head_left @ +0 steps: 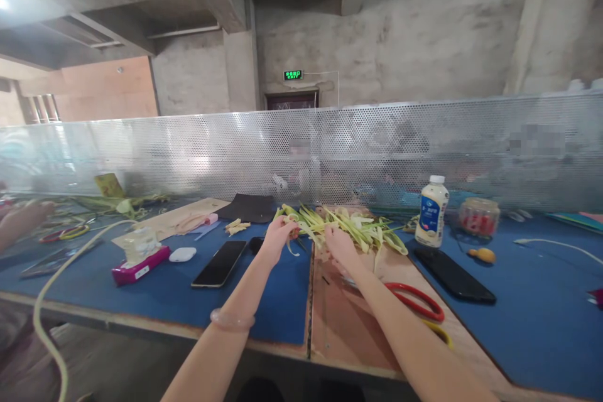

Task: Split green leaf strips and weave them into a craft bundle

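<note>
A loose pile of pale green and yellowish leafy strips (362,230) lies on the bare wooden part of the table. At its left end, my left hand (279,235) has its fingers closed around a small brownish, leafy piece (294,234), with a thin pale strip hanging below. My right hand (340,248) is at the near edge of the pile, fingers curled in and partly hidden by the hand itself; what they hold cannot be made out. Scissors with red and yellow handles (419,301) lie partly under my right forearm.
Left of my hands are a phone (219,264), a white earbud case (183,254) and a magenta tissue pack (141,265). On the right stand a bottle (432,213), a jar (479,217) and another phone (455,275). A perforated metal panel (245,151) runs behind. Another person's hand (26,220) shows far left.
</note>
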Available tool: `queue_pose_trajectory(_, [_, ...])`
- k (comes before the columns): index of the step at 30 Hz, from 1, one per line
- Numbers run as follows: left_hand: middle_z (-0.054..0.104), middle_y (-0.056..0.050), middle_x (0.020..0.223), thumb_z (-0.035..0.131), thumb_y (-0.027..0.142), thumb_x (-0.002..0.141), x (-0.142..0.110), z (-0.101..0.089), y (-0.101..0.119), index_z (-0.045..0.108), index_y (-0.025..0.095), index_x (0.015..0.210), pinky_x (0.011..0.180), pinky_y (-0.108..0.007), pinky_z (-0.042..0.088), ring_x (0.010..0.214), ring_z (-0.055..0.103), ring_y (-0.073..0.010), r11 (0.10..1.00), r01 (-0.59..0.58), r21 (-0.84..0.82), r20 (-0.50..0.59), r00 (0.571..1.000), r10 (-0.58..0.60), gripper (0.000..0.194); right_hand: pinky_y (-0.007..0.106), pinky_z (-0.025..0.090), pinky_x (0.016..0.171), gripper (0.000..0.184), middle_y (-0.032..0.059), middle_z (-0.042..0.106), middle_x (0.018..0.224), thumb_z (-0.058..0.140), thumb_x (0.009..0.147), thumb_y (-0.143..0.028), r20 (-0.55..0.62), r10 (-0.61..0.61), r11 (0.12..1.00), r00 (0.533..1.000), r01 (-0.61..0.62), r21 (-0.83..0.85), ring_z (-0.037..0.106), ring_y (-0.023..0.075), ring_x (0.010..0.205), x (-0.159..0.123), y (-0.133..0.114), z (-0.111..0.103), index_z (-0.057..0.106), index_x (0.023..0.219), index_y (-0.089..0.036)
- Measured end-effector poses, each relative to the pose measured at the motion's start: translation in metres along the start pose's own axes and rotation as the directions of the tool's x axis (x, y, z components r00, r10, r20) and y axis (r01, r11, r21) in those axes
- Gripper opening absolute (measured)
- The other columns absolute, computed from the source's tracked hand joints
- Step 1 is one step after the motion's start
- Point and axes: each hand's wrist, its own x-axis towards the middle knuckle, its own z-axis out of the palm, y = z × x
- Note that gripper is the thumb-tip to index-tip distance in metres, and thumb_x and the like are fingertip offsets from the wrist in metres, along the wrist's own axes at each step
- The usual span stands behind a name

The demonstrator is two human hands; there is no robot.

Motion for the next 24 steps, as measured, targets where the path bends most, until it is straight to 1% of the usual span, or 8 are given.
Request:
queue_pose_trajectory(3, [0.054, 0.002, 0.057, 0.065, 0.021, 0.057, 0.002, -0.003, -0.004, 0.052, 0.014, 0.069, 0.054, -0.022, 0.044, 0.052, 0.052, -0.0087, 1.000, -0.001, 0.021, -0.022, 1.000, 0.001, 0.018, 0.027, 0.049, 0.061, 0.022, 0.0021, 0.059, 0.085, 0.048, 0.087, -0.033, -0.006, 0.075, 0.997, 0.997, -0.075, -0.029, 0.057, 0.0101, 0.068, 0.003, -0.003, -0.005, 0.056, 0.092, -0.013])
queue_pose_trajectory(5, [0.053, 0.002, 0.057, 0.064, 0.020, 0.058, 0.004, -0.005, -0.006, 0.052, 0.014, 0.067, 0.053, -0.022, 0.044, 0.051, 0.051, -0.0084, 0.999, -0.005, 0.037, -0.031, 1.000, 0.006, 0.017, 0.025, 0.046, 0.057, 0.022, -0.0004, 0.058, 0.072, 0.048, 0.087, -0.031, -0.026, 0.098, 0.994, 0.995, -0.099, -0.040, 0.054, 0.0089, 0.059, 0.005, -0.008, -0.008, 0.057, 0.082, -0.012])
queue_pose_trajectory(7, [0.053, 0.002, 0.056, 0.063, 0.018, 0.059, 0.004, -0.005, -0.006, 0.052, 0.014, 0.067, 0.052, -0.022, 0.043, 0.050, 0.051, -0.0083, 0.999, -0.010, 0.051, -0.029, 1.000, 0.011, 0.015, 0.026, 0.044, 0.057, 0.025, -0.0009, 0.054, 0.061, 0.045, 0.086, -0.026, -0.074, 0.089, 0.995, 0.993, -0.092, -0.045, 0.052, 0.0103, 0.055, 0.006, -0.013, -0.012, 0.056, 0.068, -0.013])
queue_pose_trajectory(9, [0.053, 0.002, 0.056, 0.062, 0.018, 0.059, 0.003, -0.004, -0.005, 0.052, 0.014, 0.068, 0.051, -0.021, 0.043, 0.049, 0.051, -0.0082, 0.998, -0.015, 0.064, -0.019, 1.000, 0.016, 0.014, 0.028, 0.043, 0.060, 0.024, 0.0011, 0.053, 0.058, 0.043, 0.083, -0.021, -0.146, 0.044, 0.998, 0.988, -0.051, -0.041, 0.051, 0.0135, 0.058, 0.007, -0.019, -0.016, 0.056, 0.063, -0.015])
queue_pose_trajectory(12, [0.055, 0.002, 0.056, 0.061, 0.017, 0.060, 0.000, -0.002, -0.003, 0.053, 0.014, 0.070, 0.050, -0.021, 0.042, 0.049, 0.051, -0.0084, 0.996, -0.023, 0.083, 0.013, 1.000, 0.022, 0.014, 0.031, 0.042, 0.069, 0.016, 0.0055, 0.058, 0.072, 0.043, 0.076, -0.016, -0.265, -0.038, 0.999, 0.963, 0.036, -0.013, 0.053, 0.0172, 0.069, 0.007, -0.027, -0.023, 0.059, 0.076, -0.015])
queue_pose_trajectory(17, [0.058, 0.001, 0.059, 0.063, 0.018, 0.060, -0.004, 0.001, -0.003, 0.054, 0.015, 0.072, 0.053, -0.021, 0.043, 0.053, 0.054, -0.0094, 0.995, -0.028, 0.101, 0.069, 0.997, 0.021, 0.015, 0.033, 0.045, 0.074, 0.031, 0.0121, 0.053, 0.099, 0.042, 0.077, -0.017, -0.397, -0.131, 0.985, 0.909, 0.164, 0.050, 0.052, 0.0175, 0.077, 0.006, -0.041, -0.031, 0.055, 0.104, -0.013])
queue_pose_trajectory(21, [0.059, 0.001, 0.060, 0.063, 0.019, 0.062, -0.003, 0.001, -0.004, 0.053, 0.014, 0.074, 0.054, -0.021, 0.044, 0.052, 0.055, -0.0093, 0.993, -0.033, 0.115, 0.057, 0.998, 0.027, 0.016, 0.034, 0.045, 0.081, 0.036, 0.0133, 0.051, 0.114, 0.040, 0.081, -0.018, -0.361, -0.228, 0.957, 0.904, 0.276, 0.088, 0.054, 0.0181, 0.089, 0.002, -0.049, -0.031, 0.051, 0.115, -0.016])
queue_pose_trajectory(24, [0.059, 0.000, 0.060, 0.062, 0.018, 0.062, -0.002, 0.000, -0.004, 0.054, 0.014, 0.075, 0.054, -0.021, 0.044, 0.054, 0.056, -0.0099, 0.991, -0.037, 0.126, 0.045, 0.998, 0.032, 0.016, 0.033, 0.044, 0.086, 0.034, 0.0106, 0.058, 0.109, 0.038, 0.082, -0.014, -0.263, -0.313, 0.930, 0.913, 0.351, 0.111, 0.055, 0.0175, 0.095, 0.001, -0.052, -0.026, 0.056, 0.111, -0.017])
